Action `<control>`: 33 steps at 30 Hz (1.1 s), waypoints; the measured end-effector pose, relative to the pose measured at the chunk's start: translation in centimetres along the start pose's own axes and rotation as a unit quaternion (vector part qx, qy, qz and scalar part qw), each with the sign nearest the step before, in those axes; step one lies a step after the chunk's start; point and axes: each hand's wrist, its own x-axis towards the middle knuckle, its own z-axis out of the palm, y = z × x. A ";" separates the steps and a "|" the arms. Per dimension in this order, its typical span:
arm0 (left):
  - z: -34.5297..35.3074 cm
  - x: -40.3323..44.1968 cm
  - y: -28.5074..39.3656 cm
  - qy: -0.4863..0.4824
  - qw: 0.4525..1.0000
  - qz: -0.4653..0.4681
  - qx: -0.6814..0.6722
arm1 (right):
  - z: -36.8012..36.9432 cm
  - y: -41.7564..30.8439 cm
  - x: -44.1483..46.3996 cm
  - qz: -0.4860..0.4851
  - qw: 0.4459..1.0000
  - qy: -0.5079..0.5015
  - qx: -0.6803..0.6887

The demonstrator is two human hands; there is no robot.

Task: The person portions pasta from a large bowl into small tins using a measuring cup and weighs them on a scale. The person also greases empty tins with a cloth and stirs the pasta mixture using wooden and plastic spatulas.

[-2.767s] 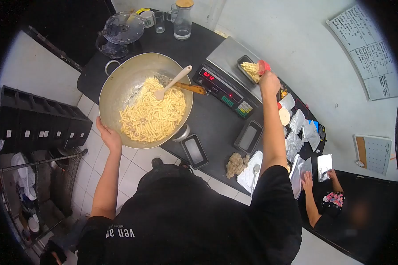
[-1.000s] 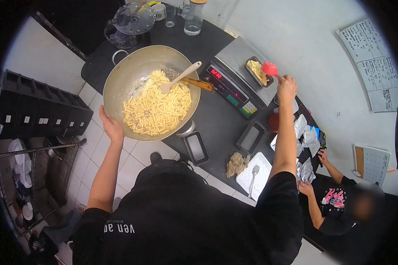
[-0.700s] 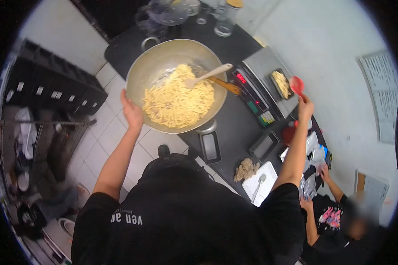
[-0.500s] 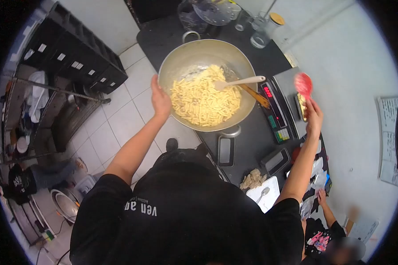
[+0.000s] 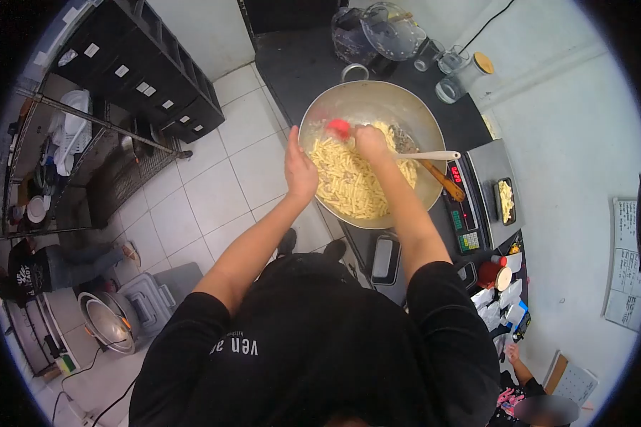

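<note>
A wide metal pan (image 5: pixel 432 114) holds short pale-yellow pasta (image 5: pixel 349 188). My left hand (image 5: pixel 301 169) rests against the pan's left side, its fingers stretched out along the outer wall. My right hand (image 5: pixel 372 142) is inside the pan, closed on the handle of a red spoon (image 5: pixel 338 129). The spoon's bowl is at the far left part of the pasta; its handle is mostly hidden by my hand. A spatula with a pale handle (image 5: pixel 434 155) and a wooden utensil (image 5: pixel 445 182) lean over the pan's right rim.
Right of the pan, a digital scale (image 5: pixel 488 174) carries a small black tray of pasta (image 5: pixel 506 201). An empty black tray (image 5: pixel 386 257) lies near the counter's front. Glass jars (image 5: pixel 457 85) stand behind. Another person's hand (image 5: pixel 513 351) shows at lower right.
My right hand has brought the red spoon from above the scale leftward into the pan. My left hand stays at the pan's side. The whole view has shifted.
</note>
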 end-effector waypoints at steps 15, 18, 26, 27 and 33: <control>-0.4 -0.1 0.3 -0.005 0.999 0.033 0.026 | -3.7 1.9 -6.3 0.101 0.891 -0.130 0.422; -0.2 -0.1 0.1 -0.015 0.999 0.031 0.017 | -4.8 2.6 -7.3 0.132 0.850 -0.119 0.496; 0.0 -0.1 -0.3 -0.004 0.998 0.049 0.046 | -7.7 2.7 -11.0 0.179 0.810 -0.089 0.552; 0.0 -0.1 -0.2 -0.008 0.998 0.054 0.044 | -8.2 2.6 -11.6 0.206 0.782 -0.085 0.582; 0.2 -0.2 -0.5 -0.017 0.997 0.047 0.050 | -12.3 4.3 -16.4 0.195 0.706 -0.057 0.678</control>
